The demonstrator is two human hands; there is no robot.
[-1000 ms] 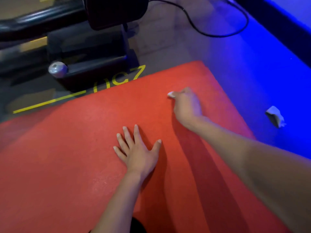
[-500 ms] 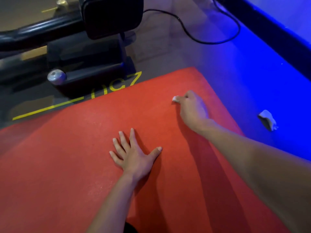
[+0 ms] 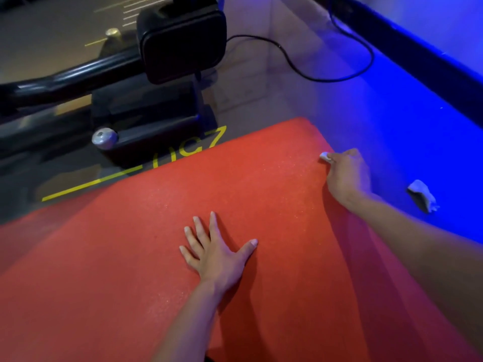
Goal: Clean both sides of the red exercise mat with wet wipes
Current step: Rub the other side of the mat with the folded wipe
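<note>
I see the left hand [image 3: 218,254] flat mid-way on the red foam exercise mat [image 3: 130,257], the right hand [image 3: 345,173] with a small white wet wipe [image 3: 325,156] at its right edge, a crumpled white wipe [image 3: 423,195] on the floor [image 3: 392,131] further right, and the black exercise machine [image 3: 156,100] behind.

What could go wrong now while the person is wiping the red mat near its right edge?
The right hand pinches only a small wet wipe at the red mat edge, so it may slip onto the floor. The crumpled wipe lying on the floor could be reused dirty. The cable beyond the mat might snag.
</note>
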